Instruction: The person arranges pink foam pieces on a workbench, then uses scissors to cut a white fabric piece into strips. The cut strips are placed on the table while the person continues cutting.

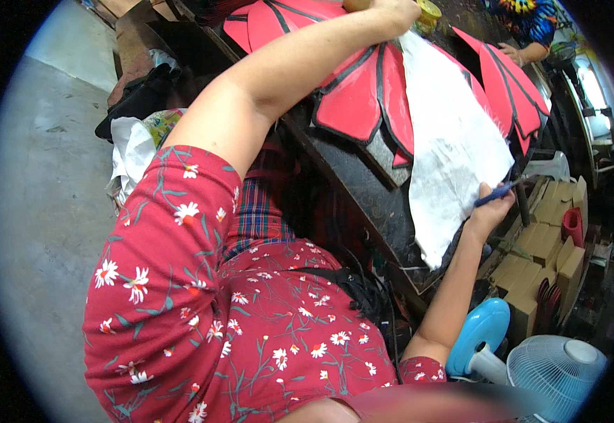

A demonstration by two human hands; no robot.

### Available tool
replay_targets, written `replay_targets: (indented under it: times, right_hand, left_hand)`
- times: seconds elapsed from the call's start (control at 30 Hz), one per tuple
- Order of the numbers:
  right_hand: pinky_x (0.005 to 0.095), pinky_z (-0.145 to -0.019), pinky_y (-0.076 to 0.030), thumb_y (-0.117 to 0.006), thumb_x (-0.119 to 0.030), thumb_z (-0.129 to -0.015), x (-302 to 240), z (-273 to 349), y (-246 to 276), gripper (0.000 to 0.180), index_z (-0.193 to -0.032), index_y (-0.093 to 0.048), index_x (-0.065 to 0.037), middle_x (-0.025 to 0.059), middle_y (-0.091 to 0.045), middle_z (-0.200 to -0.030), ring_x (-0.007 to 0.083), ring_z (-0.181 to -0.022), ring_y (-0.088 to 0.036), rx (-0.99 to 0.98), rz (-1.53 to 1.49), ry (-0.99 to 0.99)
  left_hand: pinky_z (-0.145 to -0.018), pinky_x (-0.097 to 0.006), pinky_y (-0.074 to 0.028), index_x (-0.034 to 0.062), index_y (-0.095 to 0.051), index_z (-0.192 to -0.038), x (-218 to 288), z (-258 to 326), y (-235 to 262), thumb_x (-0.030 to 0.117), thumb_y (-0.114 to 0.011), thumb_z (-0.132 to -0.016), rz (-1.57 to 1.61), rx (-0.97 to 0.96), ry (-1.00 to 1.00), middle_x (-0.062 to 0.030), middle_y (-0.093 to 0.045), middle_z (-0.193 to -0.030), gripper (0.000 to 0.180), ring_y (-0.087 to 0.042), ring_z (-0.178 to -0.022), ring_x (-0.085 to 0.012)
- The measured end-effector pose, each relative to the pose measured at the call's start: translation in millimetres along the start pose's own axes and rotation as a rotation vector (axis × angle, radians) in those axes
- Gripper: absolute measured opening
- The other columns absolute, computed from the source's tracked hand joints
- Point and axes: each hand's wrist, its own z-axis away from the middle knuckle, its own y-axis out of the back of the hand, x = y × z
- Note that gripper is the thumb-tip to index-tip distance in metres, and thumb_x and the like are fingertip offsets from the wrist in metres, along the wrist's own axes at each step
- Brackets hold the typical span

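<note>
A crumpled white sheet [448, 134] is draped over red panels with black strips [349, 106], which lie on the dark worktable [370, 190]. My left arm reaches across the panels, and my left hand [395, 10] is at the top edge, over the sheet's far end and beside a yellow round container [429, 14]. Its fingers are partly cut off and I cannot see what they hold. At the sheet's near right edge, my right hand [490, 210] is closed around a slim blue-handled tool [496, 194] with a thin dark tip.
More red panels [508, 92] lie at the far right, where another person's hand [511, 53] rests. Cardboard boxes [543, 243] and a blue-and-white fan [557, 374] stand at right. Dark cloth and a white bag [132, 151] are left of the table, above grey floor.
</note>
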Motion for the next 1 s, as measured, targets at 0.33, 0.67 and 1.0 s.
replay_targets:
  times: [0.33,0.67,1.0]
  right_hand:
    - [0.0302,-0.084,-0.050,-0.078,-0.002,-0.083,0,-9,-10,0.042,-0.108,-0.045,0.002,0.0084,-0.054,-0.101,0.0150,-0.092,-0.056,0.095,-0.090,0.163]
    - [0.0224,-0.066,-0.049,-0.077,-0.010,-0.085,-36,30,45,0.033,-0.102,-0.050,-0.002,0.0048,-0.065,-0.080,0.0113,-0.071,-0.062,-0.264,-0.006,-0.035]
    - [0.0254,-0.083,-0.048,-0.076,-0.005,-0.083,-84,130,73,0.036,-0.111,-0.053,-0.003,0.0040,-0.066,-0.095,0.0100,-0.088,-0.060,-0.433,0.240,-0.091]
  left_hand:
    - [-0.072,-0.043,-0.056,0.0044,-0.069,-0.101,86,118,99,0.013,-0.053,-0.087,0.142,0.088,-0.250,-0.0195,-0.068,-0.089,0.022,-0.069,-0.085,-0.0347]
    - [-0.073,-0.034,-0.055,0.0168,-0.066,-0.101,182,285,56,0.022,-0.072,-0.079,0.501,-0.210,-0.624,-0.0043,-0.059,-0.097,0.023,-0.064,-0.089,-0.0239]
    - [-0.066,-0.033,-0.053,0.0169,-0.067,-0.087,185,294,27,0.024,-0.070,-0.083,0.525,-0.067,-0.510,0.0003,-0.060,-0.090,0.008,-0.061,-0.083,-0.0206]
